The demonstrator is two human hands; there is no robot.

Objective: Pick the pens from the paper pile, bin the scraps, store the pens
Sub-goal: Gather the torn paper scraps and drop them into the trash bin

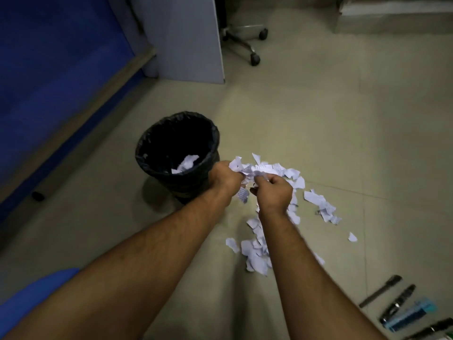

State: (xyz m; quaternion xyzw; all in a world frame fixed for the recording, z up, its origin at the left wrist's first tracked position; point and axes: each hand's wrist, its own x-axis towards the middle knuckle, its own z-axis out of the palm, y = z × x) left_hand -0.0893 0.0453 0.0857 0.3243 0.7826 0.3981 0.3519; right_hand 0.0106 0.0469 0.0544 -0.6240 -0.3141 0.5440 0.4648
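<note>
Torn white paper scraps (316,200) lie scattered over the floor right of a black bin (152,143) lined with a dark bag. A few scraps (187,161) rest inside the bin. My left hand (224,177) and my right hand (274,190) are side by side just right of the bin's rim, both closed on a shared bunch of scraps (255,168). Several pens (397,303) lie in a row on the floor at the lower right, apart from the paper.
A blue partition (49,69) with a wooden skirting runs along the left. A grey desk panel (186,38) and an office chair's wheeled base (247,42) stand at the back. Bare tiled floor (343,114) stretches to the right of the bin.
</note>
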